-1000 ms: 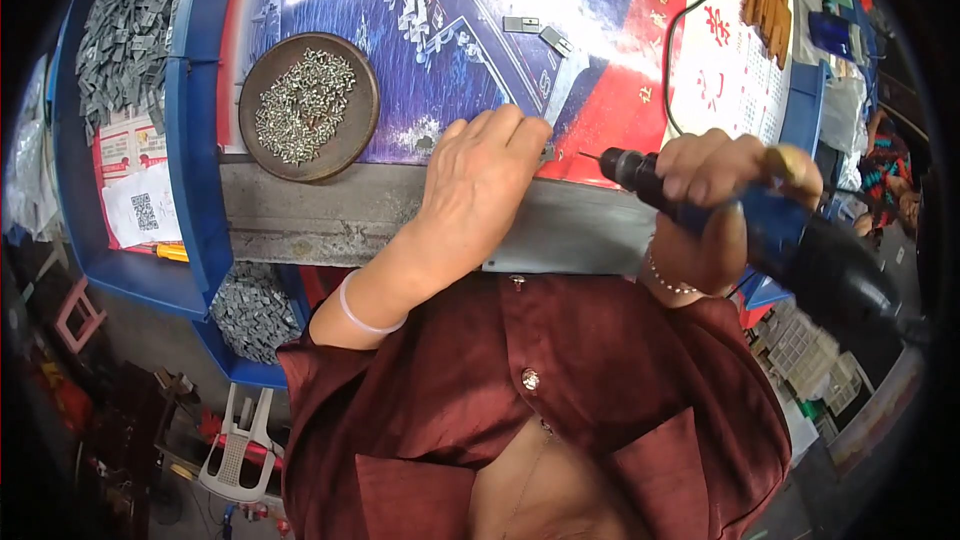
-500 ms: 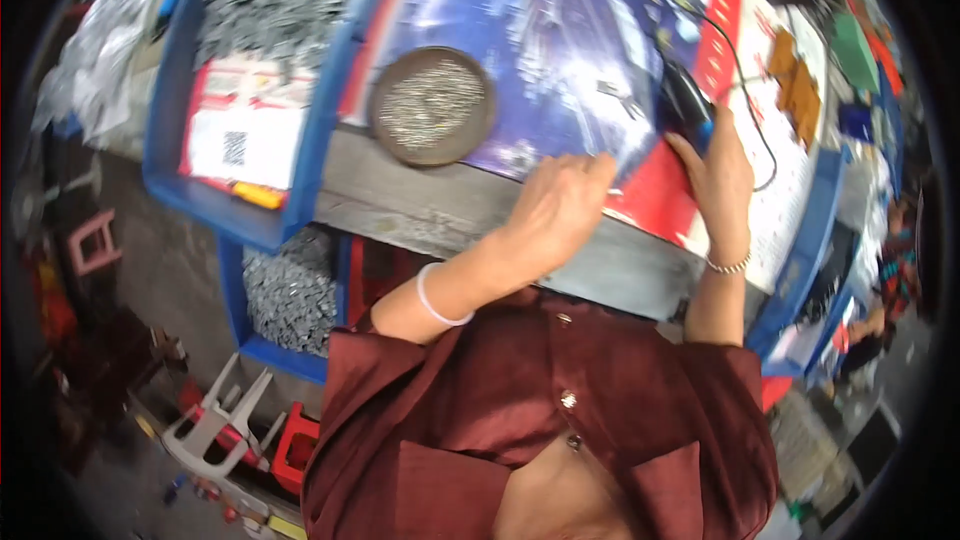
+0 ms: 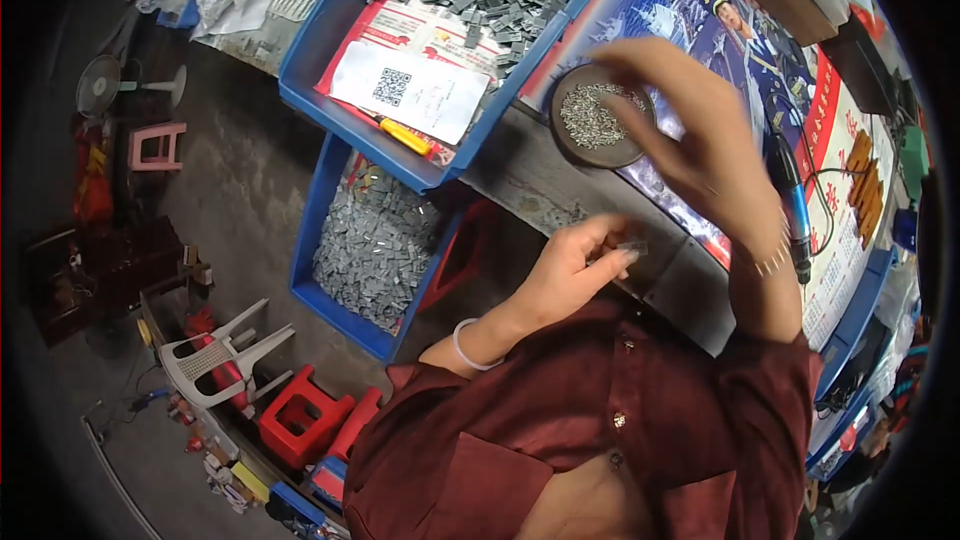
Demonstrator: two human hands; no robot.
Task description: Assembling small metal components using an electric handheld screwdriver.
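left hand (image 3: 577, 266) holds a grey piece (image 3: 637, 248) at its thumb tip

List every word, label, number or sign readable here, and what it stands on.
Wording not copied; print stands on:
White slip in upper blue bin: square black code; faint marks too small to read.
Red-and-white sheet under it: too small to read.
Poster: yellowish characters on red band, large red ones on white; finer print too small.

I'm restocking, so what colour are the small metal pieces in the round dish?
The small metal pieces are silvery, showing best in the head view.
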